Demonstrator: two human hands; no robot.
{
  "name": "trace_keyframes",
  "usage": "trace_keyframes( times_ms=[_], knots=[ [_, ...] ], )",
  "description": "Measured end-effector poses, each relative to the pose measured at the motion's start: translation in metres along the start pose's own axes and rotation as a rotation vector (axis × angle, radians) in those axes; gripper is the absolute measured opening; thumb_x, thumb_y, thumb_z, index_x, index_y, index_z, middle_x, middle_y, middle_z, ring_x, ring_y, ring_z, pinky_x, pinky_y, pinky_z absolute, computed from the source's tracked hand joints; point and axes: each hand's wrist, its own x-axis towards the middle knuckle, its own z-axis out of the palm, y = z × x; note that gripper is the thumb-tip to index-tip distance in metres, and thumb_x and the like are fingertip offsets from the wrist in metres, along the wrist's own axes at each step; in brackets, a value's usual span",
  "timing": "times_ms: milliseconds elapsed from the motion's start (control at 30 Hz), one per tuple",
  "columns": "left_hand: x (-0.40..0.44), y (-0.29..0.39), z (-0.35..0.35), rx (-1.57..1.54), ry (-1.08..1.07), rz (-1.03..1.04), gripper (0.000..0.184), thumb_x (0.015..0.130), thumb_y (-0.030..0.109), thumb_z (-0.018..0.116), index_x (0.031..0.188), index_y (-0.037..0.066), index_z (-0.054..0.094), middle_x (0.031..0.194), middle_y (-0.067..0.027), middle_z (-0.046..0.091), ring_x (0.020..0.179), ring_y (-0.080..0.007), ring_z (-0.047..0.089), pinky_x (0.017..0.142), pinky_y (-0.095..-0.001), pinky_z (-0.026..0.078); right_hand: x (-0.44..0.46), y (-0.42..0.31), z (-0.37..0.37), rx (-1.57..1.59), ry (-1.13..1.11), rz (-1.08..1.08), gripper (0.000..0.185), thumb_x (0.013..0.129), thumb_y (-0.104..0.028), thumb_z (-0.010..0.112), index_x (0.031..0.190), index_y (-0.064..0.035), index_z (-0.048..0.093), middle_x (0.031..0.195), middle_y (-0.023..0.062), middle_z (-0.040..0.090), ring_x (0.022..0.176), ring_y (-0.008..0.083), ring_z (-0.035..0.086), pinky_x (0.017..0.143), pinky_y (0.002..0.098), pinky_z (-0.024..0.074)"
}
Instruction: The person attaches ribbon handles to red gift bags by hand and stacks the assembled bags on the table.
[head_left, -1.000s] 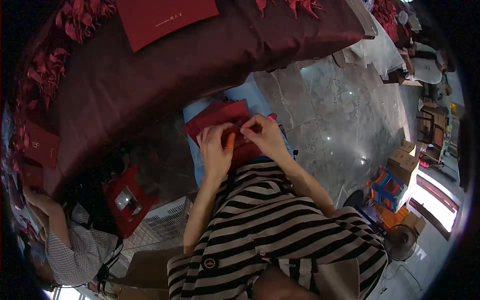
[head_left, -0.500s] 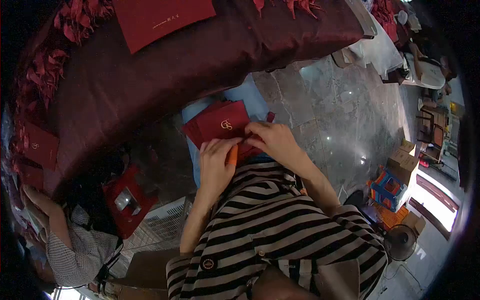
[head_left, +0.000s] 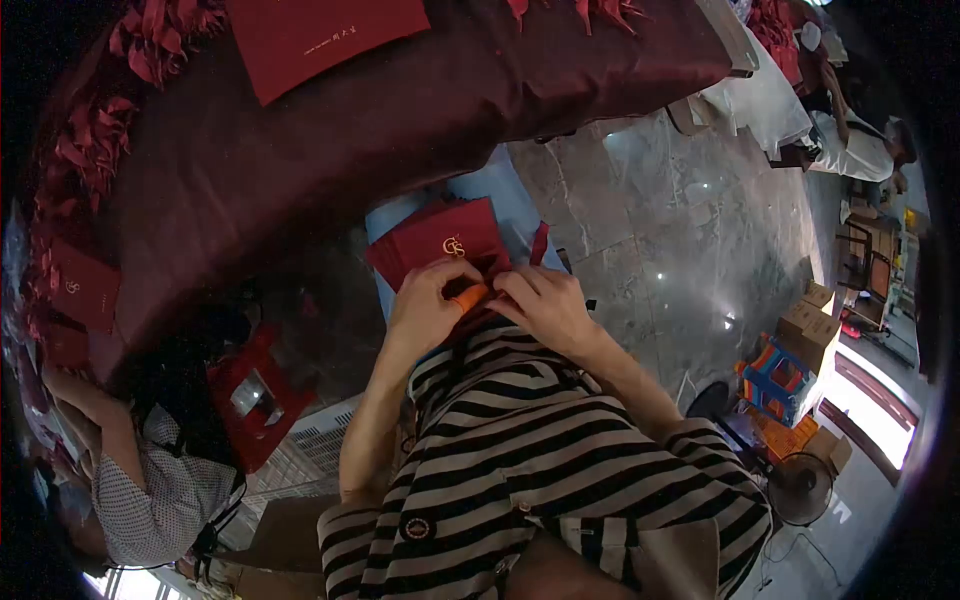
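Note:
A stack of red gift bags point(head_left: 425, 240), the top one with a gold logo, lies flat on the blue-covered lap. At its near edge my left hand point(head_left: 425, 312) has thumb and fingers closed in a pinch, with an orange wrap point(head_left: 469, 297) around one digit. Beside it, almost touching, my right hand point(head_left: 552, 308) is closed with bent fingers at the same edge. A red ribbon point(head_left: 540, 243) sticks out beyond the right hand's knuckles. What exactly lies between the fingertips is mostly hidden.
A dark red cloth-covered table point(head_left: 330, 140) curves ahead, bearing a large red bag point(head_left: 325, 40) and ribbon bunches point(head_left: 95, 150). Another person's arm point(head_left: 105, 420) is at left, near a red stool point(head_left: 265, 400). Cartons point(head_left: 808, 325) and a fan point(head_left: 800, 488) stand right.
Both hands have drawn closer together at the bag's near edge. My right hand has moved down off the logo side, and more of the red ribbon shows above it.

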Motion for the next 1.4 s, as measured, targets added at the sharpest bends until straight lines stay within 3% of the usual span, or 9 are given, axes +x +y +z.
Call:
trace_keyframes(
  times_ms=[267, 500, 633, 800, 967, 1067, 1200, 1267, 1400],
  knots=[
    [0.0, -0.024, 0.009, -0.621, 0.201, 0.044, 0.007, 0.084, -0.003, 0.059, 0.091, -0.001, 0.06, 0.083, -0.0073, 0.063, 0.074, -0.017, 0.065, 0.062, -0.029, 0.049, 0.007, 0.007, -0.03, 0.494, -0.39, 0.316, 0.037, 0.08, -0.031, 0.072, 0.102, -0.0096, 0.051, 0.068, 0.0132, 0.061, 0.058, 0.0342, 0.06, 0.055, 0.0407, 0.0478],
    [0.009, -0.029, 0.016, -0.712, 0.569, -0.025, 0.012, 0.089, -0.003, 0.05, 0.099, 0.0, 0.055, 0.078, -0.0054, 0.059, 0.061, -0.0157, 0.065, 0.05, -0.0233, 0.04, 0.017, 0.022, -0.079, 1.002, -0.967, 0.695, 0.071, 0.083, -0.016, 0.072, 0.144, -0.0163, 0.036, 0.082, 0.0107, 0.07, 0.069, 0.0131, 0.065, 0.058, 0.0238, 0.0496],
    [0.019, -0.04, 0.011, -0.576, 0.544, -0.066, 0.015, 0.097, 0.016, 0.053, 0.101, 0.002, 0.054, 0.082, -0.005, 0.055, 0.062, -0.0161, 0.064, 0.05, -0.0272, 0.043, -0.011, 0.077, -0.094, 1.522, -1.189, 0.164, 0.062, 0.085, -0.019, 0.072, 0.137, -0.0007, 0.043, 0.112, 0.0198, 0.064, 0.09, 0.0178, 0.066, 0.061, 0.025, 0.0532],
    [0.025, -0.027, 0.011, -0.436, 0.531, -0.034, 0.018, 0.093, 0.006, 0.051, 0.11, -0.001, 0.052, 0.087, -0.0114, 0.064, 0.065, -0.0194, 0.066, 0.06, -0.0299, 0.049, -0.053, 0.083, -0.089, 2.111, -0.273, 0.184, 0.07, 0.077, -0.009, 0.076, 0.133, 0.0089, 0.037, 0.117, 0.0278, 0.059, 0.112, 0.0482, 0.054, 0.051, 0.0396, 0.0588],
    [0.005, -0.028, 0.004, -0.039, 0.219, 0.111, 0.041, 0.087, 0.005, 0.06, 0.126, 0.003, 0.049, 0.11, -0.0163, 0.06, 0.098, -0.0295, 0.062, 0.083, -0.0372, 0.049, -0.049, 0.085, -0.094, 1.648, 0.136, 0.582, 0.031, 0.096, -0.021, 0.052, 0.121, -0.001, 0.051, 0.103, 0.0139, 0.065, 0.081, 0.0187, 0.063, 0.055, 0.0241, 0.0467],
    [-0.005, -0.036, 0.014, 0.31, 0.175, 0.219, 0.046, 0.089, 0.01, 0.06, 0.134, 0.012, 0.047, 0.116, -0.0129, 0.058, 0.115, -0.0357, 0.052, 0.094, -0.0433, 0.044, -0.039, 0.091, -0.092, 1.434, 0.307, 0.676, 0.027, 0.1, -0.026, 0.048, 0.102, -0.0035, 0.062, 0.09, 0.0036, 0.062, 0.063, 0.0066, 0.038, 0.053, 0.0222, 0.0363],
    [-0.007, -0.037, 0.016, 0.73, 0.389, 0.417, 0.046, 0.084, 0.014, 0.066, 0.128, 0.02, 0.055, 0.104, -0.0067, 0.056, 0.108, -0.0297, 0.048, 0.096, -0.048, 0.033, -0.018, 0.072, -0.105, 1.333, 0.515, 0.887, 0.023, 0.1, -0.022, 0.048, 0.101, -0.0024, 0.061, 0.084, 0.0013, 0.056, 0.062, 0.0055, 0.038, 0.054, 0.0192, 0.0347],
    [-0.009, -0.034, 0.017, 0.746, 0.411, 0.41, 0.046, 0.083, 0.015, 0.067, 0.127, 0.021, 0.056, 0.102, -0.0052, 0.055, 0.106, -0.0277, 0.047, 0.095, -0.0477, 0.032, -0.024, 0.084, -0.106, 1.814, 0.531, 0.714, 0.019, 0.099, -0.016, 0.049, 0.103, -0.001, 0.06, 0.088, 0.0018, 0.055, 0.062, 0.0045, 0.037, 0.054, 0.017, 0.0329],
    [-0.016, -0.028, 0.016, 0.703, 0.415, 0.31, 0.043, 0.077, 0.011, 0.068, 0.118, 0.018, 0.062, 0.1, -0.0049, 0.058, 0.104, -0.0255, 0.049, 0.092, -0.0453, 0.033, -0.015, 0.075, -0.102, 1.67, 0.498, 0.618, 0.016, 0.097, -0.014, 0.052, 0.104, -0.0001, 0.059, 0.09, 0.0042, 0.058, 0.063, 0.0049, 0.039, 0.055, 0.0188, 0.0342]
  ],
)
